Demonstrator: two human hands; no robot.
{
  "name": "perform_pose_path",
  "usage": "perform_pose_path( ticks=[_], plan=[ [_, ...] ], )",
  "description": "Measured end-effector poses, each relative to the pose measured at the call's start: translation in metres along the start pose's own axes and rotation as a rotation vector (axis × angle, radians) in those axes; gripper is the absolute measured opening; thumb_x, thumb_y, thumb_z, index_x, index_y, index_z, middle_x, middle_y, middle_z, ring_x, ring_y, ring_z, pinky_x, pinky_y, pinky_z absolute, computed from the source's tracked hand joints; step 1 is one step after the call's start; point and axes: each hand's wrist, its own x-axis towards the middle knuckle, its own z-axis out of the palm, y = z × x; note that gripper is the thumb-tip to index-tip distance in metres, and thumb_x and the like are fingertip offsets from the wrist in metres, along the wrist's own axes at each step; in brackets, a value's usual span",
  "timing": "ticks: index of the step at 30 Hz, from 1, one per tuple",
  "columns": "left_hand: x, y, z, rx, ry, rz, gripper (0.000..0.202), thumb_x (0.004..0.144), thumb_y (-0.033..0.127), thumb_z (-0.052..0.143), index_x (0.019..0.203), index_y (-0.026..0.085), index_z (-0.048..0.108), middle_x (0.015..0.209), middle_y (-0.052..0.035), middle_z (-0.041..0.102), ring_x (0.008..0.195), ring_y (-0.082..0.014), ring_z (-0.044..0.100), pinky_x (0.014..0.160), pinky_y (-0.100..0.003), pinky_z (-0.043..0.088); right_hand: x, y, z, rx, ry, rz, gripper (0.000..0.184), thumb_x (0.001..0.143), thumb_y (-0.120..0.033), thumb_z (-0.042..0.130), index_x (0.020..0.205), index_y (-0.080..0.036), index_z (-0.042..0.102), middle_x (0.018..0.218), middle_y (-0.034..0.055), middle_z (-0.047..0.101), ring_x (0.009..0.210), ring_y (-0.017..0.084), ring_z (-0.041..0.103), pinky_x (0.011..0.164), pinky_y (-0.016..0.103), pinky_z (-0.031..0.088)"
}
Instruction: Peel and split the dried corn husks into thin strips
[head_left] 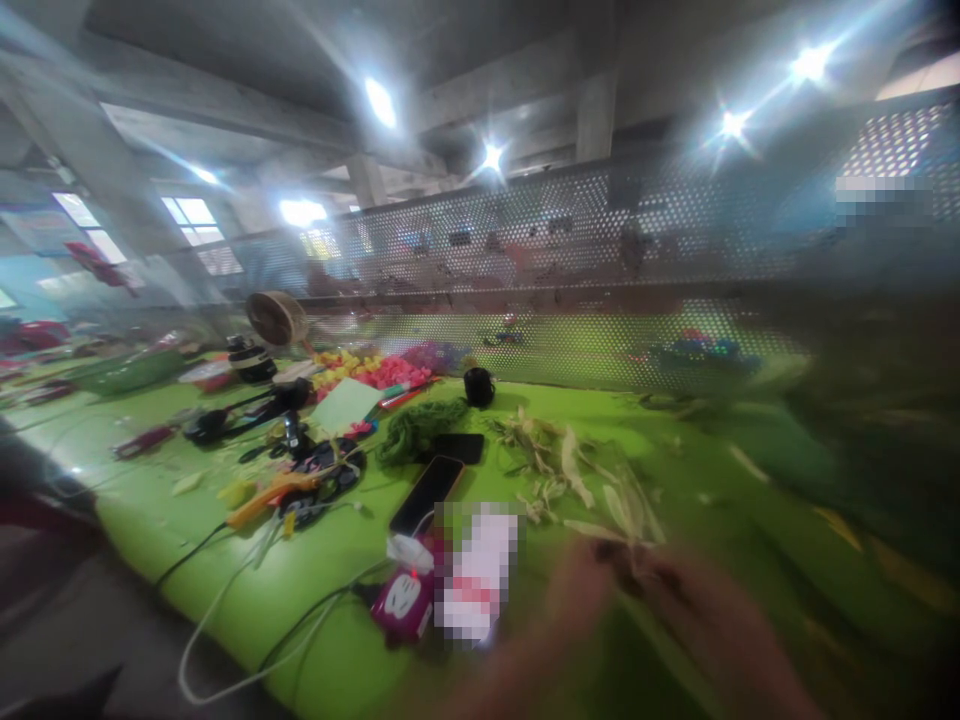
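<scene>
A black-screened rectangular phone (pixel 427 494) and an orange-handled tool (pixel 270 497) with a black cord (pixel 192 554) lie on the green desk (pixel 154 508).

Pale, dry, husk-like strips (pixel 628 508) fan out toward the far side from between the left hand (pixel 583 582) and right hand (pixel 686 595), near right, their lower part blurred. Just beyond, slightly left, similar curled loose strips (pixel 571 468) lie scattered on the green surface (pixel 322 555).

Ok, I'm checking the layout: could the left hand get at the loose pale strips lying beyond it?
Probably yes: nothing bulky appears between the left hand and the loose pale strips on the green table. It seems busy with other strips, though blur hides its grip.
</scene>
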Motion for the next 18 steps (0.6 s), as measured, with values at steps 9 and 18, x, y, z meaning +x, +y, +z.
perform_pose_path(
  ticks=[9,18],
  plan=[
    [0.002,0.01,-0.007,-0.016,-0.087,0.1,0.027,0.079,0.036,0.063,0.083,0.012,0.073,0.074,-0.0063,0.063,0.067,-0.0139,0.051,0.065,-0.027,0.039,0.008,0.01,-0.007,0.192,0.097,0.096,0.032,0.082,-0.042,0.057,0.108,-0.025,0.064,0.118,0.0089,0.069,0.091,0.024,0.07,0.076,0.033,0.056],
    [-0.002,0.017,-0.005,0.126,-0.058,0.062,0.027,0.081,0.035,0.056,0.089,0.014,0.072,0.071,-0.0019,0.059,0.067,-0.0137,0.049,0.065,-0.026,0.036,0.018,0.014,-0.023,0.002,0.095,0.198,0.025,0.078,-0.046,0.056,0.073,-0.025,0.069,0.071,0.0026,0.074,0.069,0.024,0.068,0.068,0.033,0.053]
  ],
)
